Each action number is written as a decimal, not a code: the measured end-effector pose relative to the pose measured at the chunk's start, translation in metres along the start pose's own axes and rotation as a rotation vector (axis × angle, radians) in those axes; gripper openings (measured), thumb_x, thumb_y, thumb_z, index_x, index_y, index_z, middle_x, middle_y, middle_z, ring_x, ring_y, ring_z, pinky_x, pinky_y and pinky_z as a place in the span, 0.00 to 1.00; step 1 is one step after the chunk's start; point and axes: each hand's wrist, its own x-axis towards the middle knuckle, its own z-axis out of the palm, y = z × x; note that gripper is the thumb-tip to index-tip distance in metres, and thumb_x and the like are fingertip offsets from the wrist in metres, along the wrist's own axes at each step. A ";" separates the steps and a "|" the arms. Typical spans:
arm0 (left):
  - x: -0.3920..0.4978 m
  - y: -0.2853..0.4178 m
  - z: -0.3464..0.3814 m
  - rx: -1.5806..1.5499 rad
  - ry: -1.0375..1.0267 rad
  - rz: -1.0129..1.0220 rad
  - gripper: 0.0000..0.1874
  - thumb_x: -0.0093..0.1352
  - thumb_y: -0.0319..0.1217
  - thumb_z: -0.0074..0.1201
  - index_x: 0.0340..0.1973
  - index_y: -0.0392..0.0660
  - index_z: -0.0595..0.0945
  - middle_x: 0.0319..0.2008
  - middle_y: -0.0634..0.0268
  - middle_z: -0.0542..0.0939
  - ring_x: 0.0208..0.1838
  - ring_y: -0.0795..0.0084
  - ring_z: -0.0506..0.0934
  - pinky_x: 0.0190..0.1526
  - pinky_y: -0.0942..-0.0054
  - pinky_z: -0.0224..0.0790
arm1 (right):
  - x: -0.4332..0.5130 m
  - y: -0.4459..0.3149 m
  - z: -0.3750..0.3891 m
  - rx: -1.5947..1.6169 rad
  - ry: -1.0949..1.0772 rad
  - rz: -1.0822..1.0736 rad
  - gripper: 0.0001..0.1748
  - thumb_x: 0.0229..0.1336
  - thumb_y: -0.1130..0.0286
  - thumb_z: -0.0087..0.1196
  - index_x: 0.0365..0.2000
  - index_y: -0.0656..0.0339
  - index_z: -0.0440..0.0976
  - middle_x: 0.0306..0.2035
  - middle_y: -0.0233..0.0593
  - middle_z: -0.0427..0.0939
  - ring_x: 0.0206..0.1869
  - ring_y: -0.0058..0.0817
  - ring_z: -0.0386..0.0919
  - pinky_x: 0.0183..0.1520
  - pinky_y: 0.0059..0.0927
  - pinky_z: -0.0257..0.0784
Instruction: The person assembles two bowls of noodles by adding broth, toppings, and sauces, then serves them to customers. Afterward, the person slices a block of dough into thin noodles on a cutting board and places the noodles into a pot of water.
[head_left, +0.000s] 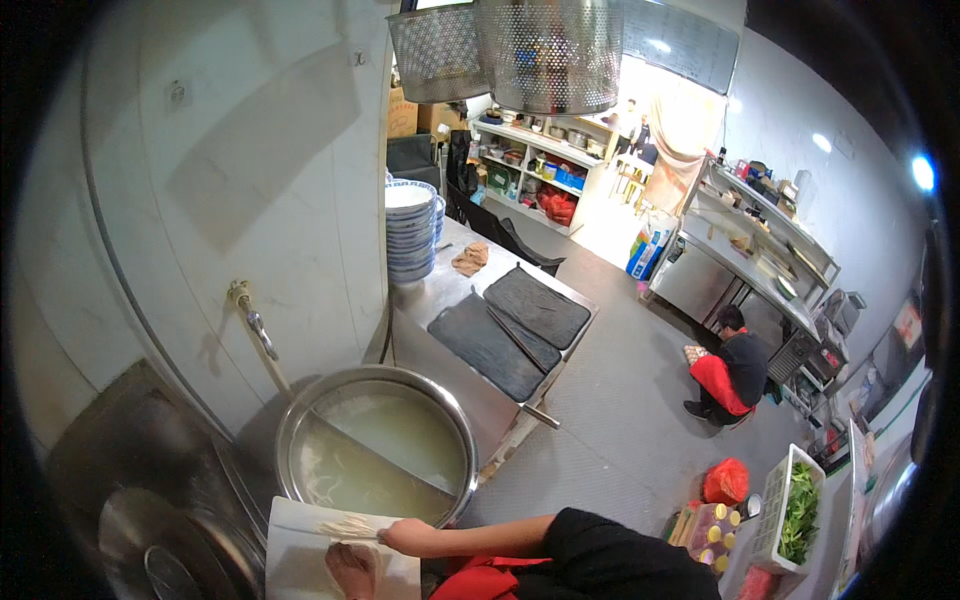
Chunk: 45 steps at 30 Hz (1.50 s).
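A white board (292, 555) lies at the near rim of a large round metal pot. On it, pale noodle-like strips (349, 524) lie in a row. My right hand (409, 537) reaches in from the right, its fingers closed around what looks like a thin blade or stick along the strips. Just below, my left hand (352, 568) rests on the board, blurred, with something pale at its edges; its grip is unclear. The pot (469, 480) holds cloudy liquid (405, 427), split by a straight divider (382, 454). Pale strands (322, 484) float in the nearer half.
A wall tap (259, 330) sits above the pot. The metal table beyond carries dark cloths (491, 345), a rod (517, 339) and stacked bowls (409, 232). Perforated strainers (555, 56) hang overhead. Right, a co-worker (739, 367) crouches near a greens basket (772, 510) and lidded jars (709, 525).
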 end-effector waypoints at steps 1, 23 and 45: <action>0.003 0.005 -0.005 -0.217 0.008 -0.111 0.17 0.63 0.34 0.42 0.42 0.32 0.71 0.43 0.41 0.70 0.50 0.46 0.66 0.55 0.52 0.54 | 0.001 0.002 -0.001 0.020 0.006 -0.092 0.12 0.55 0.65 0.40 0.31 0.62 0.70 0.27 0.50 0.75 0.32 0.47 0.76 0.34 0.46 0.69; 0.008 0.006 -0.013 -0.127 0.045 -0.040 0.14 0.64 0.35 0.40 0.38 0.37 0.74 0.39 0.49 0.72 0.45 0.51 0.67 0.48 0.54 0.57 | 0.002 -0.008 0.000 0.036 0.082 -0.073 0.14 0.52 0.65 0.41 0.30 0.63 0.72 0.27 0.51 0.76 0.31 0.48 0.76 0.34 0.46 0.70; 0.008 0.014 -0.021 -0.139 0.017 -0.096 0.13 0.61 0.31 0.44 0.36 0.35 0.74 0.37 0.47 0.74 0.42 0.52 0.70 0.46 0.55 0.60 | 0.002 0.000 0.007 0.173 0.150 -0.208 0.12 0.51 0.64 0.43 0.30 0.60 0.72 0.24 0.51 0.75 0.31 0.48 0.75 0.32 0.45 0.69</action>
